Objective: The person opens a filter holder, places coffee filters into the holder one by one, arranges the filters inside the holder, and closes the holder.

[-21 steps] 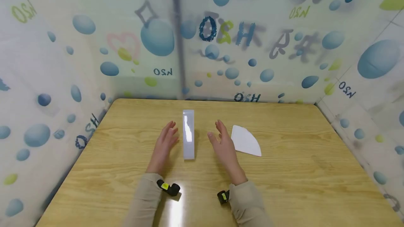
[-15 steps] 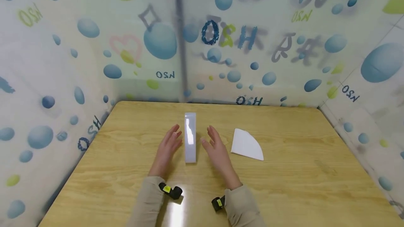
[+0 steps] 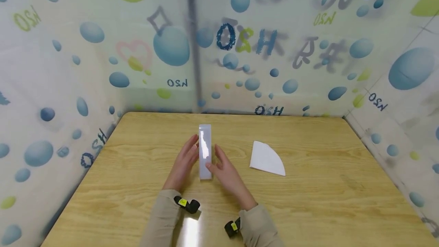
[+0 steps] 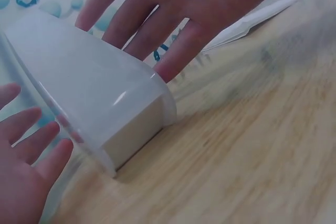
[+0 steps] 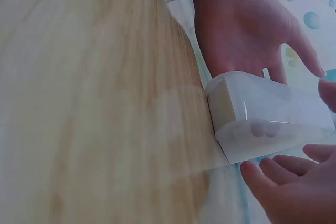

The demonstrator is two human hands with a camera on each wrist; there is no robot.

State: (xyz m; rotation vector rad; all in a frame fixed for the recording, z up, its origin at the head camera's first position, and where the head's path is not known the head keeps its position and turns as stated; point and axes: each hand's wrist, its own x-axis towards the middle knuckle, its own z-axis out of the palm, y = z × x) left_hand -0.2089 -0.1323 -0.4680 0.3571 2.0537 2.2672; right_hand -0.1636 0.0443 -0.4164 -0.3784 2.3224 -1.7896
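Observation:
A narrow, whitish translucent plastic box [image 3: 205,151] stands on the table between both hands, its glossy side facing up. My left hand [image 3: 182,166] is at its left side, fingers extended, the fingertips at or very near the wall. On the other side is my right hand [image 3: 229,176], fingers loosely straight and thumb near the box's upper edge. In the left wrist view the box [image 4: 84,72] shows a cream inner part at its near end. Fingertips show faintly through the clear wall of the box [image 5: 278,98] in the right wrist view. Whether they press it, I cannot tell.
A white quarter-circle piece [image 3: 267,159], looking like folded paper, lies to the right of the right hand. The wooden table [image 3: 326,201] reaches back to a patterned curtain wall [image 3: 295,68], with more patterned walls on both sides.
Both hands have closed in on the box, the right one moving left from beside the white quarter-circle piece and the left one shifting slightly right. The box stays in place.

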